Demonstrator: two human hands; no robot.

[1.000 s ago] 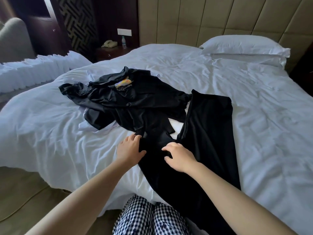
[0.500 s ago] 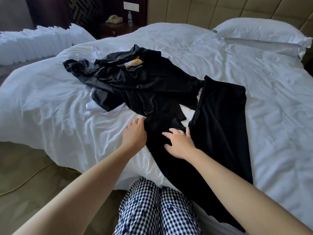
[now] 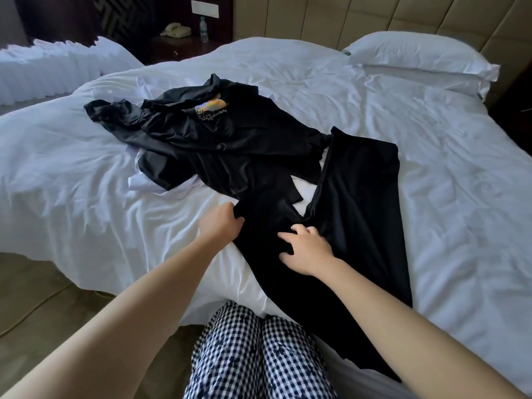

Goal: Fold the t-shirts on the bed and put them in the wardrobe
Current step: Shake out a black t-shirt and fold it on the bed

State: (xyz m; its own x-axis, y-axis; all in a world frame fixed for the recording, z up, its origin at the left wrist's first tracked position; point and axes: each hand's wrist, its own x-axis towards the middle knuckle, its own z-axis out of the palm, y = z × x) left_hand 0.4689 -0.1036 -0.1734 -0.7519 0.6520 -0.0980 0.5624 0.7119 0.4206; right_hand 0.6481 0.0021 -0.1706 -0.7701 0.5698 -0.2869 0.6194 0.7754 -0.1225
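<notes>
Gripping black t-shirt [image 3: 359,197] at bed [image 3: 72,182] front edge

left hand [image 3: 220,226] clutches its side — right hand [image 3: 309,250] rests spread on it

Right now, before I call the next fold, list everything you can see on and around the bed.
bed: one, white duvet, fills the view.
headboard: one, tan padded, far side.
pillows: two, white, stacked far right.
crumpled t-shirt pile: count unclear, black with yellow print, bed middle.
flat garment: one, black, lengthwise right of the pile.
white cloth: one, under the pile's near left side.
nightstand: one, dark, beyond the bed's far left.
telephone: one, beige, on the nightstand.
bottle: one, clear, beside the telephone.
checked trousers: one pair, dark-and-white, bottom centre.
left grip: bare hand, holds the flat garment's left edge.
right grip: bare hand, fingers spread, rests on the flat garment.
</notes>
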